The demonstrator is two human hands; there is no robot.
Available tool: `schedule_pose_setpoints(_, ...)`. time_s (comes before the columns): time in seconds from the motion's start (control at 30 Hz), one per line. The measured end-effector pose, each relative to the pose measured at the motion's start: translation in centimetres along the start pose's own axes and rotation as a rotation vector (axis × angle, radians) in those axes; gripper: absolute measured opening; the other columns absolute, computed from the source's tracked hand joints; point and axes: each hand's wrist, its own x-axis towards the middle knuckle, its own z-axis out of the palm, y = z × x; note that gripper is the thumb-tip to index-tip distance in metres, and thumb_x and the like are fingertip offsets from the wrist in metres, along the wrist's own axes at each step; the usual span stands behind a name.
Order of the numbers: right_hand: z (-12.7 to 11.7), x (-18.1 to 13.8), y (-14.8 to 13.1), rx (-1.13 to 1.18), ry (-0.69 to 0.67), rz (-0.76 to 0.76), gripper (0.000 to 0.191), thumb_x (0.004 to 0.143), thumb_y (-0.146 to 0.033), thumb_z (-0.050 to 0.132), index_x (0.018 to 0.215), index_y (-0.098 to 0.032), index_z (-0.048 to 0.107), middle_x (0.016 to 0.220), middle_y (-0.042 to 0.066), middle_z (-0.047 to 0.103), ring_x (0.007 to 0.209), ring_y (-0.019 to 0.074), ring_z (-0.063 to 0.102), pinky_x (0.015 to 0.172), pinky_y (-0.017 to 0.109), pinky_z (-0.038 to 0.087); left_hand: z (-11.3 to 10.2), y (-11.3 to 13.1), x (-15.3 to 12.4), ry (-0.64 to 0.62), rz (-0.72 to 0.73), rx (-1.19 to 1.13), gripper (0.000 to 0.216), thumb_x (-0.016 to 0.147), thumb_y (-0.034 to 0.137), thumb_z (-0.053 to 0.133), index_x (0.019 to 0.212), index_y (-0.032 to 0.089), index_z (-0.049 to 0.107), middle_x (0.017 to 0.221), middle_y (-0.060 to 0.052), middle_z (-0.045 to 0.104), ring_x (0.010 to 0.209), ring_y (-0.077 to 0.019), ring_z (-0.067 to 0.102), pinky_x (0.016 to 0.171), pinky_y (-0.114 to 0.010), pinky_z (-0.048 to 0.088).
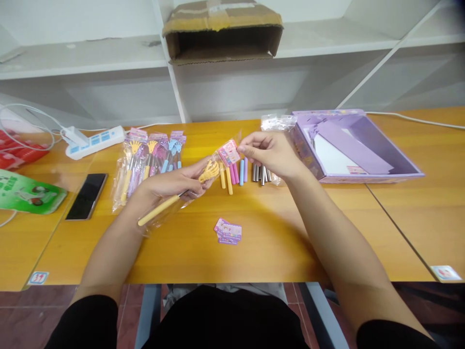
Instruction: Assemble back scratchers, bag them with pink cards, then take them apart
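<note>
My left hand (181, 182) is closed around a yellow hand-shaped back scratcher (160, 209) inside a clear plastic bag. Its yellow head (209, 170) shows above my fingers, and its handle slants down to the left. With thumb and fingertips, my right hand (267, 150) pinches the bag's top end at the edge of a pink printed card (228, 152). Just behind lie loose yellow handle sleeves (228, 181), beside pink, blue and purple ones. Short metal tubes (262, 174) are next to these. A small pile of printed cards (228, 230) rests nearer me.
Bagged back scratchers (150, 155) lie at the left, near a phone (87, 196) and a white power strip (96, 141). On the right stands an open purple box (366, 178) with papers inside. An open cardboard box (223, 24) sits on the shelf above.
</note>
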Motion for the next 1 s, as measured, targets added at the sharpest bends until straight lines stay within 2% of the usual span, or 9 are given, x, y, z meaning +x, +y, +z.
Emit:
schedule_pose_setpoints(0.17,-0.5,-0.4,-0.6,0.008,-0.169,-0.006,0.033,0.092,-0.050,0.081,0.086,-0.019,0.070,0.068,-0.002,0.059,0.057,0.0086,0.043,0.052,0.027,0.031,0.1,0.3,0.0,-0.016,-0.019,0.028,0.094,0.080,0.007,0.067,0.166,0.037,0.042,0.092,0.001,0.060,0.066,-0.0108,0.045,0.060,-0.024,0.035)
schedule_pose_setpoints(0.33,-0.5,-0.3,-0.8,-0.006,-0.202,-0.025,0.034,0.097,-0.051,0.076,0.088,-0.020,0.066,0.065,-0.004,0.054,0.054,0.0075,0.038,0.049,0.028,0.025,0.3,0.6,0.0,-0.032,-0.026,0.040,0.095,0.080,0.007,0.066,0.167,0.035,0.040,0.091,0.002,0.056,0.069,-0.0114,0.046,0.062,-0.024,0.036)
schedule_pose_setpoints(0.47,-2.4,-0.3,-0.8,-0.015,-0.218,-0.004,0.034,0.101,-0.052,0.072,0.090,-0.022,0.064,0.058,-0.006,0.046,0.050,0.0085,0.037,0.049,0.028,0.026,0.3,1.1,-0.3,-0.042,-0.035,0.064,0.091,0.079,0.008,0.068,0.164,0.034,0.046,0.089,0.002,0.056,0.070,-0.0120,0.048,0.063,-0.025,0.037)
schedule_pose_setpoints(0.53,-4.0,-0.5,-1.1,-0.070,-0.298,0.047,0.034,0.101,-0.053,0.072,0.091,-0.022,0.065,0.058,-0.006,0.048,0.052,0.0090,0.038,0.050,0.028,0.029,0.1,1.3,-0.7,-0.021,-0.026,0.075,0.087,0.079,0.008,0.070,0.160,0.033,0.052,0.090,0.001,0.058,0.071,-0.0125,0.050,0.063,-0.025,0.038)
schedule_pose_setpoints(0.67,-5.7,-0.8,-1.4,-0.180,-0.581,0.196,0.034,0.102,-0.054,0.071,0.095,-0.021,0.068,0.062,-0.006,0.051,0.056,0.0089,0.042,0.055,0.027,0.033,-0.3,1.8,-1.7,0.140,0.000,0.033,0.075,0.080,0.009,0.071,0.152,0.029,0.060,0.091,-0.001,0.059,0.069,-0.0123,0.053,0.061,-0.025,0.040)
schedule_pose_setpoints(0.77,-3.8,-0.9,-0.6,-0.222,-0.899,0.248,0.038,0.100,-0.056,0.071,0.095,-0.019,0.070,0.072,-0.004,0.060,0.059,0.0084,0.047,0.057,0.026,0.034,-0.5,2.0,-2.0,0.198,-0.005,-0.005,0.068,0.080,0.011,0.072,0.146,0.026,0.065,0.090,-0.001,0.057,0.067,-0.0118,0.052,0.058,-0.026,0.040)
schedule_pose_setpoints(0.87,0.1,-1.2,0.8,-0.335,-1.241,0.243,0.044,0.094,-0.059,0.075,0.089,-0.016,0.077,0.070,-0.003,0.063,0.060,0.0094,0.048,0.058,0.026,0.033,-0.6,1.7,-1.5,0.189,0.014,-0.022,0.057,0.081,0.015,0.074,0.137,0.023,0.070,0.090,-0.001,0.058,0.064,-0.0106,0.051,0.054,-0.024,0.038)
schedule_pose_setpoints(0.93,2.4,-1.6,1.5,-0.426,-1.332,0.234,0.045,0.089,-0.061,0.079,0.087,-0.015,0.080,0.067,-0.002,0.064,0.060,0.0106,0.050,0.057,0.027,0.032,-0.6,1.3,-0.8,0.142,-0.005,-0.008,0.046,0.083,0.017,0.077,0.129,0.021,0.072,0.090,-0.002,0.062,0.061,-0.0090,0.049,0.052,-0.023,0.036)
schedule_pose_setpoints(1.0,3.5,-1.9,1.8,-0.492,-1.332,0.239,0.046,0.086,-0.062,0.082,0.087,-0.016,0.082,0.065,-0.002,0.066,0.059,0.0116,0.051,0.057,0.027,0.032,-0.5,0.9,0.0,0.061,-0.053,0.022,0.035,0.086,0.021,0.077,0.121,0.019,0.074,0.094,-0.004,0.068,0.058,-0.0074,0.047,0.050,-0.022,0.034)
